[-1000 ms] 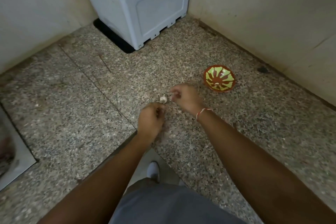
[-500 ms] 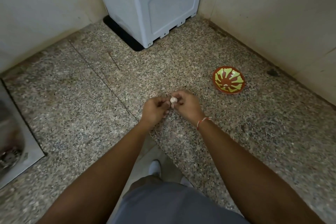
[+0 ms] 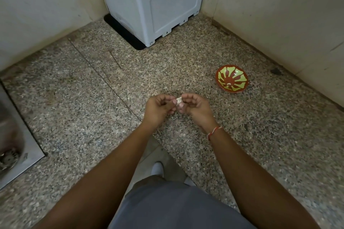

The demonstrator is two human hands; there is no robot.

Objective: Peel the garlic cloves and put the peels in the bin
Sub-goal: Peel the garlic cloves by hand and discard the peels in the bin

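Observation:
A small whitish garlic clove [image 3: 179, 100] is pinched between the fingertips of both my hands, above the speckled granite counter [image 3: 93, 108]. My left hand [image 3: 158, 109] holds it from the left with curled fingers. From the right, my right hand [image 3: 195, 108] grips it with thumb and fingers; a red-and-white thread circles that wrist. A red bowl with a green flower pattern [image 3: 231, 78] sits on the counter to the right of my hands. No bin is in view.
A grey-blue plastic appliance [image 3: 154, 2] stands in the far corner against the beige walls. A steel sink [image 3: 11, 147] with a drain is set into the counter at the left edge. The counter's front edge lies below my forearms.
My hands came together on the clove, which one second ago lay on the counter between them, and lifted it. The view has shifted a little.

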